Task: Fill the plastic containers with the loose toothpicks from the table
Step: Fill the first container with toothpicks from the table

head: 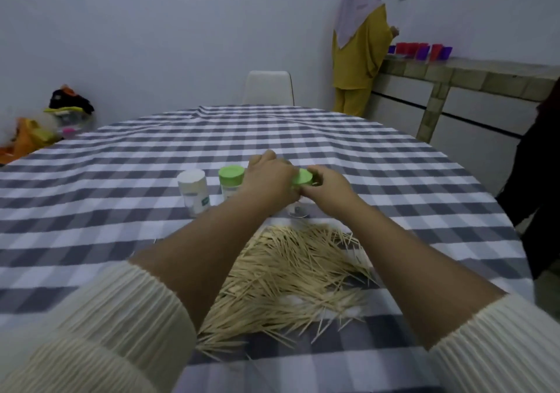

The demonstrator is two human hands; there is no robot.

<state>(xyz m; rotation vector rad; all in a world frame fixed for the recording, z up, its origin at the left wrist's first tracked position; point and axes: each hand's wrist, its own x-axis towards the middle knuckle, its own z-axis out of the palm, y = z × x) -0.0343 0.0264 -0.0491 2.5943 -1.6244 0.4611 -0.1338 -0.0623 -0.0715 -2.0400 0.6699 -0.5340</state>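
Observation:
A big heap of loose toothpicks (291, 274) lies on the checked tablecloth between my forearms. Beyond it both hands meet at one container with a green lid (303, 177). My left hand (269, 177) wraps round the container's body and hides it; my right hand (327, 183) grips the green lid. Its clear base (298, 210) shows just above the cloth. To the left stand a second green-lidded container (231, 182) and a white-lidded container (194, 191), both upright and untouched.
The round table (106, 180) has a grey and white checked cloth. A white chair (268, 88) stands at its far side. A person in yellow (359, 53) stands at a counter with red and purple cups (422, 50). Clutter sits on the floor at far left.

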